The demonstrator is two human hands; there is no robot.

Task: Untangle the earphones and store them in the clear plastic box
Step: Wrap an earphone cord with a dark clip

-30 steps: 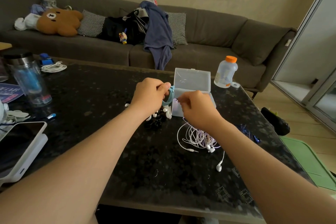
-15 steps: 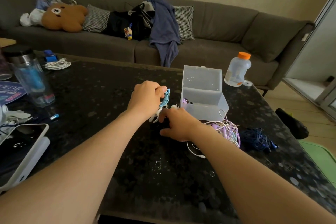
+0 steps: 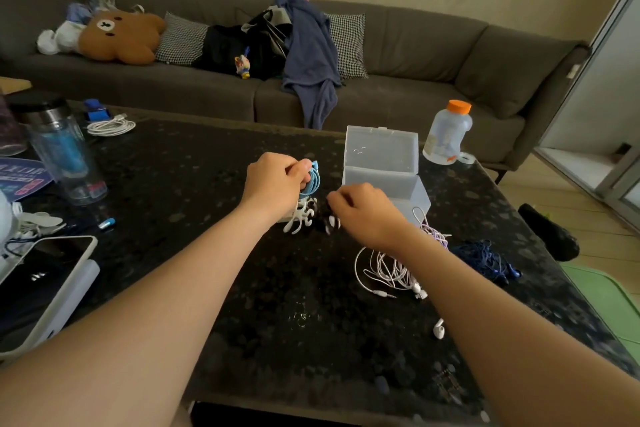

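- Surface: dark speckled stone table [image 3: 207,184], glossy. Grey sofa [image 3: 415,55] behind it, plain wall above, sliding door [image 3: 606,80] on the R, green mat [image 3: 609,295] and a dark shoe [image 3: 550,232] on the wood floor.
- On the sofa: brown bear cushion [image 3: 117,36], checked cushion [image 3: 180,40], black bag [image 3: 235,48], blue garment [image 3: 311,55] draped over the seat edge.
- Table, L side: clear tumbler [image 3: 65,156] w/ blue insert, coiled white cable [image 3: 110,126], phone in white case [image 3: 45,281]. Far R: bottle w/ orange cap [image 3: 448,133].
- Writing: printed leaflet [image 3: 20,177] at the L edge, text too blurred to read. No legible brand on the bottle.
- Clear plastic box [image 3: 381,156] stands mid-table, lid upright and open.
- My left hand [image 3: 273,187] grips the blue earphone coil [image 3: 313,178], just L of the box.
- My right hand [image 3: 367,210] sits low in front of the box, fingers curled down onto a dark pile [image 3: 330,220]. I can't tell whether they hold a piece.
- White curly pieces [image 3: 299,218] lie under the coil.
- White-lilac earphone tangle [image 3: 384,270] lies under my R wrist, dark blue tangle [image 3: 485,256] beside it, both outside the box.
- Vs 1 s ago: R hand has dropped from the box front to the pile. L hand still holds the coil.
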